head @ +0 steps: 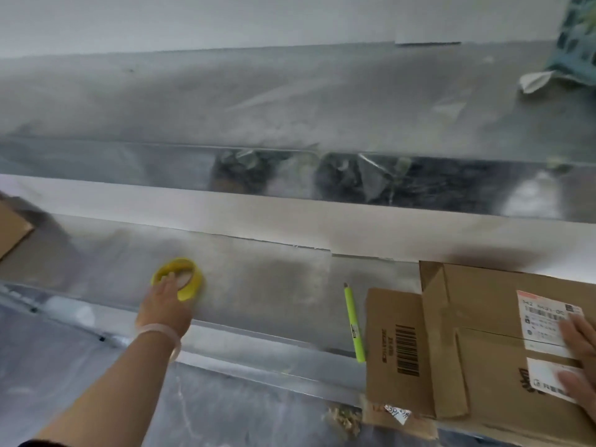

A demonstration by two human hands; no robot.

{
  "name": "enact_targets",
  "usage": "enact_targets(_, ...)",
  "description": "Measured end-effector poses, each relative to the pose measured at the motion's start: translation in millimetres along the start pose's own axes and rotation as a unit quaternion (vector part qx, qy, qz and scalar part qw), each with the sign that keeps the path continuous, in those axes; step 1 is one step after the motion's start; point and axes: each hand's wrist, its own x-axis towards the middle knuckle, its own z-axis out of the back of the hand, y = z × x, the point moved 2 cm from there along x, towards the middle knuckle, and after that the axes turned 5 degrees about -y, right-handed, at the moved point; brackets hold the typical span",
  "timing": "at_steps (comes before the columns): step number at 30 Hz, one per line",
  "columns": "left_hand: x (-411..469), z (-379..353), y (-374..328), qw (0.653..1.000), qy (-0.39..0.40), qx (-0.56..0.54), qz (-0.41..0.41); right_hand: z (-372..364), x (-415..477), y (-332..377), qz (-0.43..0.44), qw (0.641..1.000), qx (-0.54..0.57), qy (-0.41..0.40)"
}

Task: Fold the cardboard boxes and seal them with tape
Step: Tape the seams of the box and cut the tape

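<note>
A yellow tape roll (190, 283) lies flat on the metal worktop (274, 285), left of centre. My left hand (164, 304) reaches out over it, fingers resting on the roll's near rim; whether they grip it is unclear. A brown cardboard box (458, 343) sits at the right, with a barcode flap spread to the left and white shipping labels on top. My right hand (579, 356) lies flat on the box's labelled top at the frame's right edge, fingers spread.
A yellow-green pen-like cutter (354, 324) lies just left of the box flap. Another cardboard corner (13, 227) shows at the far left. A raised metal shelf (290, 101) runs behind, with a patterned bag (574, 43) on its right end.
</note>
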Motion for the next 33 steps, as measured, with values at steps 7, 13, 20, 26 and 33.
enact_targets(7,27,-11,-1,0.969,-0.03,0.205,-0.134,14,-3,-25,-0.039,0.997,-0.03,0.063)
enact_targets(13,-72,8,-130,0.936,0.041,-0.143,-0.319,93,-7,72,-0.053,0.991,-0.052,0.107)
enact_targets(20,-217,28,-270,0.775,0.282,-0.441,-0.354,97,-6,72,-0.058,0.991,-0.05,0.109)
enact_targets(26,-279,-3,-328,0.788,0.314,-0.413,-0.331,98,-6,69,-0.037,0.994,-0.026,0.095)
enact_targets(33,-299,-8,-350,0.762,0.339,-0.514,-0.202,102,-3,62,-0.057,0.993,0.073,0.076)
